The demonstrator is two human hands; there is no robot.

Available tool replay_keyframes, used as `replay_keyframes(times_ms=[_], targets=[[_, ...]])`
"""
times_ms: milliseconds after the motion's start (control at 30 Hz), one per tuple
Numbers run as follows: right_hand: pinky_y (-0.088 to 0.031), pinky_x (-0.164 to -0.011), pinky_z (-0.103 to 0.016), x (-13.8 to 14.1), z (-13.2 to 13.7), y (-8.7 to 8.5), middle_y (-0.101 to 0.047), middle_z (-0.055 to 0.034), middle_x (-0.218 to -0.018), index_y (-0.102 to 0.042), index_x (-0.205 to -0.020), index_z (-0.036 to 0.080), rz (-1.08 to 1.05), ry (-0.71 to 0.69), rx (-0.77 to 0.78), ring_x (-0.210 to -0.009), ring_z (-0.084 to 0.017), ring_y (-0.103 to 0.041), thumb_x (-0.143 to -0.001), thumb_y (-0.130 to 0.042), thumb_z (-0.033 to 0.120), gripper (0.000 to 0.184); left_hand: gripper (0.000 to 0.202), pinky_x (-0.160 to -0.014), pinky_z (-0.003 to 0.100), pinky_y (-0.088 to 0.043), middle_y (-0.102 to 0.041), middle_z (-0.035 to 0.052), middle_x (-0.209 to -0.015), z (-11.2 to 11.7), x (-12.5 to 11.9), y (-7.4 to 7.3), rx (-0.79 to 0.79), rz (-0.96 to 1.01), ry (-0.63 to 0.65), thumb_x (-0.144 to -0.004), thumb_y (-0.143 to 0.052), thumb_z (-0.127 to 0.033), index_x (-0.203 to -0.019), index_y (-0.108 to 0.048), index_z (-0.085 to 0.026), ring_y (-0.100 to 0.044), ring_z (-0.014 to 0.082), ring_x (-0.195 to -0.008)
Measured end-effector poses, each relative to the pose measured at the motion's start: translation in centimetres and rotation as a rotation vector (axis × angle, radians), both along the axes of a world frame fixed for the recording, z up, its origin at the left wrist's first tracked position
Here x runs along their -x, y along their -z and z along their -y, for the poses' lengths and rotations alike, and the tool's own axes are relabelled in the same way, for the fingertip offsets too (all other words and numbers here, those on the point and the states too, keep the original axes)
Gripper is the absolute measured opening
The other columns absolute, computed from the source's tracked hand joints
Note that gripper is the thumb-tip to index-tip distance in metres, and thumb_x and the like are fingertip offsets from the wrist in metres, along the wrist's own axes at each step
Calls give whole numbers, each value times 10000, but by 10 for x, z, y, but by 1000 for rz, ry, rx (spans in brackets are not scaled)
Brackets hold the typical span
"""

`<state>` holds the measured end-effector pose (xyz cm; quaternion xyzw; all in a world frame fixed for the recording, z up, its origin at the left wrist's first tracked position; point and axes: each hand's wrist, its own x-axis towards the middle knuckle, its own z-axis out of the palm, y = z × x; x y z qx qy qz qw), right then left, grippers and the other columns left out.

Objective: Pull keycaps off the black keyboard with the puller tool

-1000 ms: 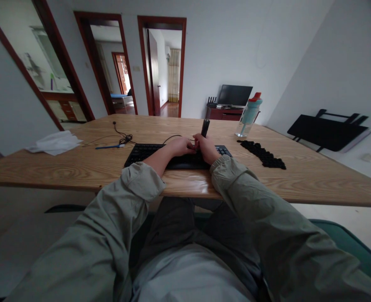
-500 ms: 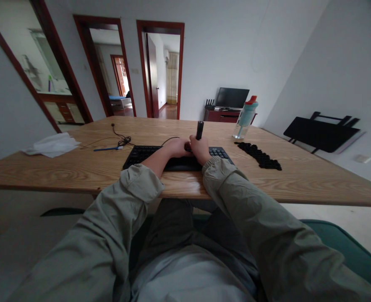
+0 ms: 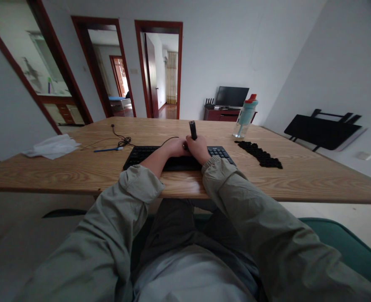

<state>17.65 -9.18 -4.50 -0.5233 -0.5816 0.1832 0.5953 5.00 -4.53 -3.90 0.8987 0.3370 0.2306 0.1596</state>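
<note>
A black keyboard (image 3: 141, 156) lies on the table in front of me, with both hands over its middle. My right hand (image 3: 198, 149) is closed around a black stick-like tool (image 3: 192, 130), whose upper end sticks out above the fist and leans left. Its exact kind does not show. Against the right hand rests my left hand (image 3: 176, 147), bent at the wrist and curled. A small dark part shows between the hands; the left fingertips and whatever they hold are hidden. Right of the keyboard lies a long cluster of small black pieces (image 3: 259, 154), perhaps keycaps.
A clear bottle with a red lid (image 3: 244, 117) stands at the back right of the wooden table (image 3: 62, 178). To the left are a blue thin-handled brush (image 3: 106, 149), a coiled black cable (image 3: 124, 141) and crumpled white tissue (image 3: 51, 146).
The tool's upper end has tipped to the left, and my right hand has turned slightly with it. My left hand stays at nearly the same spot on the keyboard.
</note>
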Motion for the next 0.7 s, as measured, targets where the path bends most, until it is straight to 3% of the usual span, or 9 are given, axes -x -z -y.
replay_keyframes(times_ms=[133,367,533,700], targets=[[-297,-432,-260,-16,0,-10,-393,51,-481,-422,-554,231,-345,-26,44,-459,-111,-394,-802,-552,291,286,405,-763,281,-487,-760,53,-947,-6,10,-1,9,-71,73,-725,-748,-467,-1037,-768,-211,-665,198,-807],[-344,-425,-195,-42,-1,-28,-248,111,-448,-346,-630,229,-966,-252,51,-376,-72,-250,-850,-485,217,261,478,-752,283,-478,-737,62,-1017,6,5,-4,-20,23,3,-749,-746,-465,-1138,-728,-188,-639,190,-840],[-370,-430,-198,-37,1,-34,-238,110,-441,-313,-640,230,-1093,-383,54,-368,-78,-257,-879,-490,235,298,434,-710,285,-461,-723,49,-887,26,-16,-7,72,179,27,-778,-728,-467,-1082,-729,-157,-614,167,-759],[-385,-448,-194,-36,6,-37,-284,97,-456,-314,-641,224,-1104,-409,82,-390,-72,-309,-912,-480,290,325,353,-722,293,-451,-715,55,-867,30,-23,-7,105,327,27,-799,-697,-436,-956,-725,-121,-615,172,-785]])
